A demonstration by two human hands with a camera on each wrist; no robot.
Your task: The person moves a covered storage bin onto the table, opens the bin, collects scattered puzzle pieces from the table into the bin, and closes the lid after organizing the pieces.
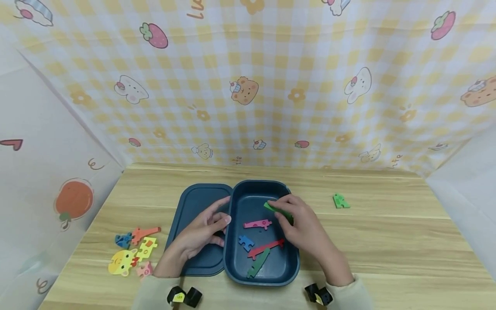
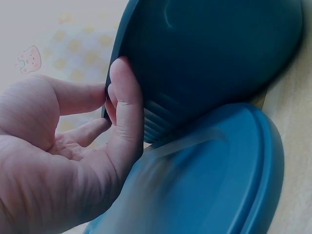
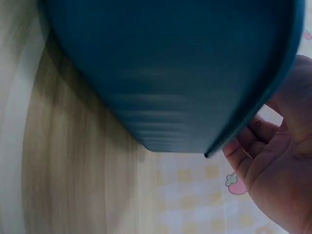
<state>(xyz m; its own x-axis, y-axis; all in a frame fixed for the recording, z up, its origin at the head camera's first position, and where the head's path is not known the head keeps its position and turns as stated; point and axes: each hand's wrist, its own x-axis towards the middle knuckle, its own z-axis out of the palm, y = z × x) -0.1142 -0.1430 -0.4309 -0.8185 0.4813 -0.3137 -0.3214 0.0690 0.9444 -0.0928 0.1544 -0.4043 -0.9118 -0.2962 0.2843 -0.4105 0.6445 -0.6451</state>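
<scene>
A dark blue box stands on the table with its top open. My left hand grips its left rim, thumb and fingers on either side of the wall. Over the right part of the box, my right hand pinches a light green puzzle piece, partly hidden by the fingers. On the box floor lie a pink puzzle piece, a blue piece, a red piece and a dark green piece. In the right wrist view the box wall hides my fingertips.
The box's lid lies flat on the left, its right edge against the box. Farther left sit several puzzle pieces, among them a yellow animal head and an orange piece. A green piece lies at the right; a patterned cloth hangs behind.
</scene>
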